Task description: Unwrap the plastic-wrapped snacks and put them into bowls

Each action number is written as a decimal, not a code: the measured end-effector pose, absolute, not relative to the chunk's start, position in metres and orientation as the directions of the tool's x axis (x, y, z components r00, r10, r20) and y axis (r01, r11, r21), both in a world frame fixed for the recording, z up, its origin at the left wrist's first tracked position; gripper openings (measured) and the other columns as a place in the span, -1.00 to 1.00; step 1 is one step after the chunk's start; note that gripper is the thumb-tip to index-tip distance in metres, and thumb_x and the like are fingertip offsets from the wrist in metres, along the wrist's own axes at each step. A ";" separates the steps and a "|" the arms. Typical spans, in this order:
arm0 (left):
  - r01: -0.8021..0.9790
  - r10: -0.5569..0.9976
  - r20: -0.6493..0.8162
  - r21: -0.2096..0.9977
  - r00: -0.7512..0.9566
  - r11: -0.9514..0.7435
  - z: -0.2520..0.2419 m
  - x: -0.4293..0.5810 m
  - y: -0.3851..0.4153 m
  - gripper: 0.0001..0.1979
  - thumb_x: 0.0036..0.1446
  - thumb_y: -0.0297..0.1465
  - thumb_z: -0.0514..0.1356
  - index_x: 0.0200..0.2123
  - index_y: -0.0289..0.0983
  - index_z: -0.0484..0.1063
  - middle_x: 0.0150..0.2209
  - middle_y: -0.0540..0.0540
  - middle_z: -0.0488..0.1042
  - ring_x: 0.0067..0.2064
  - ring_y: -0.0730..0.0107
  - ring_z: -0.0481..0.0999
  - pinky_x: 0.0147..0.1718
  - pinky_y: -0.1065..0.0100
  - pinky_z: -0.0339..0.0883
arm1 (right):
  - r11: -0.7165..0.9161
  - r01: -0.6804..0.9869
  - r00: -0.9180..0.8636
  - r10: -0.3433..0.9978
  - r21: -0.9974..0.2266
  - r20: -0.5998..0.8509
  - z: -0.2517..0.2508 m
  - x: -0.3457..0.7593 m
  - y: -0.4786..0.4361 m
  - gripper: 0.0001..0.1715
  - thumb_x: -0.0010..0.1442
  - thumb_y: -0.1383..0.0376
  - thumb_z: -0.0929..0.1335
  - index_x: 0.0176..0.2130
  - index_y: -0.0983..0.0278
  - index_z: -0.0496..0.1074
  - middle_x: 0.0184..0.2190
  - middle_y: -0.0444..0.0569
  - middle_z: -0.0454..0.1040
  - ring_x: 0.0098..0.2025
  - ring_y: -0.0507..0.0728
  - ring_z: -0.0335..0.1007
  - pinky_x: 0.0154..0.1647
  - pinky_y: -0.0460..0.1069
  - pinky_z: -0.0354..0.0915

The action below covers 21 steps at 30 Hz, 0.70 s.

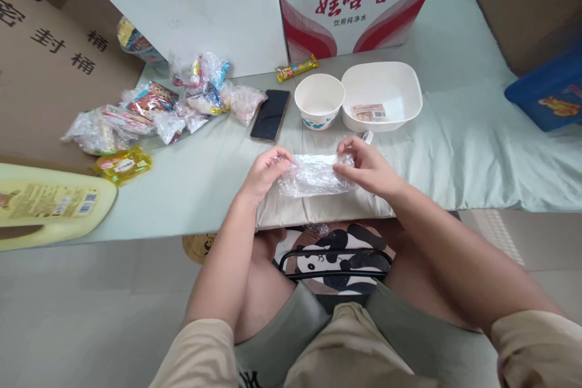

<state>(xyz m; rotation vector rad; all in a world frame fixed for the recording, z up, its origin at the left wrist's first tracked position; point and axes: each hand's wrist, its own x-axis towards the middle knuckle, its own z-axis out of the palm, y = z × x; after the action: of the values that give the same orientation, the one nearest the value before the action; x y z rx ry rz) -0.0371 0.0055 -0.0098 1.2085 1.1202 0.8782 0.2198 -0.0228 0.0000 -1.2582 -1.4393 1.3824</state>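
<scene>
A crumpled sheet of clear plastic wrap (pixel 313 176) is stretched between my two hands at the front edge of the cloth-covered surface. My left hand (pixel 268 173) pinches its left end between thumb and fingers. At the other end, my right hand (pixel 366 163) grips it with thumb and curled forefinger. Something flat and whitish shows under the wrap, too unclear to name. Just beyond my hands stand a white paper cup (pixel 319 100) with a blue pattern and a white plastic tub (pixel 407 100). A small printed packet (pixel 368 112) lies inside the tub.
A phone (pixel 270 115) and a yellow snack stick (pixel 297 68) lie behind the hands. Wrapped snack packets (pixel 152 103) are heaped at left, near a yellow jug (pixel 54 206). White cartons (pixel 354 6) line the back; a blue container (pixel 550 91) is at right.
</scene>
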 end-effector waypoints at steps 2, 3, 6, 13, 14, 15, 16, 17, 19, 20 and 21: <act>0.196 0.998 -0.041 0.980 0.053 0.030 -0.014 -0.032 0.005 -0.69 -0.09 -0.32 0.38 -0.24 -0.18 0.42 -0.31 0.00 0.52 -0.30 0.41 0.48 -0.30 0.39 0.34 | -0.058 0.252 -0.073 0.994 -0.966 -0.079 -0.004 0.217 -0.021 -0.34 -0.01 0.20 0.48 0.07 0.16 0.27 -0.40 -0.19 0.48 -0.48 0.06 0.28 -0.38 0.00 0.24; 0.251 1.000 0.021 0.968 -0.012 -0.017 -0.015 -0.029 0.003 -0.71 -0.06 -0.35 0.37 -0.24 -0.17 0.40 -0.32 0.02 0.49 -0.29 0.42 0.47 -0.28 0.40 0.34 | -0.044 0.298 -0.006 0.999 -0.953 -0.048 -0.006 0.216 -0.021 -0.31 -0.01 0.24 0.47 0.10 0.15 0.26 -0.41 -0.20 0.47 -0.47 0.07 0.28 -0.35 0.01 0.25; 0.319 0.998 0.002 0.948 0.069 -0.023 -0.018 -0.018 -0.005 -0.83 0.10 -0.26 0.28 -0.31 -0.20 0.40 -0.40 0.01 0.45 -0.33 0.40 0.46 -0.27 0.36 0.35 | 0.036 0.440 0.065 0.995 -0.897 0.072 -0.007 0.212 -0.021 -0.69 0.05 0.28 0.40 -0.14 0.15 0.40 -0.45 -0.15 0.44 -0.40 0.11 0.34 -0.25 0.05 0.28; 0.162 0.943 -0.050 0.987 0.330 -0.004 -0.023 0.002 -0.017 -0.26 0.04 -0.12 0.40 0.24 -0.19 0.29 0.34 -0.28 0.35 0.35 0.02 0.36 0.25 0.11 0.29 | 0.212 0.272 -0.154 0.972 -0.939 0.175 0.001 0.196 -0.033 -0.80 0.18 0.16 0.39 -0.34 0.17 0.30 -0.18 0.00 0.53 -0.10 0.22 0.45 0.01 0.13 0.35; 0.121 0.929 -0.030 0.993 0.370 -0.016 -0.022 0.002 -0.017 -0.26 0.04 -0.10 0.40 0.24 -0.19 0.30 0.32 -0.27 0.38 0.34 0.02 0.38 0.25 0.11 0.29 | 0.160 0.186 -0.207 0.971 -0.969 0.121 0.001 0.195 -0.035 -0.75 0.21 0.11 0.40 -0.32 0.17 0.29 -0.23 -0.03 0.51 -0.18 0.18 0.44 -0.06 0.10 0.36; 0.102 0.913 -0.025 0.995 0.408 -0.019 -0.020 0.001 -0.018 -0.32 0.06 -0.08 0.38 0.19 -0.20 0.36 0.25 -0.25 0.46 0.29 0.01 0.43 0.22 0.12 0.32 | 0.099 0.100 -0.262 0.963 -0.990 0.070 0.002 0.194 -0.037 -0.71 0.23 0.06 0.40 -0.31 0.17 0.29 -0.29 -0.07 0.48 -0.26 0.14 0.42 -0.14 0.07 0.37; 0.109 0.897 -0.038 0.994 0.440 -0.012 -0.018 0.000 -0.019 -0.42 0.10 -0.07 0.36 0.10 -0.23 0.43 0.14 -0.23 0.54 0.21 0.02 0.50 0.16 0.13 0.36 | 0.039 0.033 -0.314 0.949 -0.999 0.026 0.002 0.193 -0.038 -0.66 0.24 0.00 0.40 -0.29 0.17 0.30 -0.33 -0.09 0.45 -0.31 0.11 0.39 -0.20 0.05 0.37; 0.136 0.886 -0.066 0.991 0.459 0.003 -0.016 -0.002 -0.020 -0.53 0.14 -0.06 0.31 -0.01 -0.26 0.50 0.01 -0.20 0.60 0.11 0.04 0.56 0.10 0.14 0.39 | -0.008 0.000 -0.350 0.937 -1.000 -0.007 0.003 0.193 -0.039 -0.63 0.24 -0.04 0.40 -0.28 0.18 0.33 -0.35 -0.10 0.43 -0.34 0.10 0.38 -0.25 0.04 0.37; 0.188 0.877 -0.133 0.981 0.461 0.050 -0.012 -0.005 -0.022 -0.63 0.22 -0.08 0.23 -0.20 -0.28 0.54 -0.19 -0.15 0.63 -0.04 0.09 0.59 -0.02 0.17 0.42 | -0.020 0.057 -0.311 0.950 -0.998 -0.037 0.005 0.194 -0.041 -0.60 0.23 -0.07 0.42 -0.24 0.19 0.40 -0.33 -0.07 0.46 -0.34 0.10 0.40 -0.27 0.04 0.38; 0.189 0.874 -0.158 0.979 0.460 0.077 -0.010 -0.006 -0.022 -0.66 0.24 -0.11 0.20 -0.24 -0.28 0.55 -0.25 -0.13 0.62 -0.08 0.11 0.59 -0.06 0.18 0.43 | 0.013 0.120 -0.237 0.971 -0.993 -0.016 0.006 0.195 -0.041 -0.60 0.20 -0.05 0.45 -0.20 0.19 0.44 -0.29 -0.05 0.49 -0.30 0.12 0.42 -0.25 0.05 0.39; 0.173 0.864 -0.179 0.979 0.470 0.109 -0.009 -0.008 -0.022 -0.69 0.24 -0.15 0.19 -0.25 -0.28 0.55 -0.27 -0.12 0.62 -0.11 0.13 0.59 -0.09 0.18 0.43 | 0.050 0.180 -0.161 0.987 -0.982 0.021 0.006 0.195 -0.041 -0.58 0.16 -0.02 0.49 -0.14 0.18 0.45 -0.22 -0.02 0.52 -0.24 0.14 0.45 -0.22 0.05 0.40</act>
<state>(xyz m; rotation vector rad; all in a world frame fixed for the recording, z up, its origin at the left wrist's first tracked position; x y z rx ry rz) -0.0076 -0.0223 -0.0093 1.3955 0.9915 0.6568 0.1950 -0.0414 0.0064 -1.2374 -1.4811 1.2059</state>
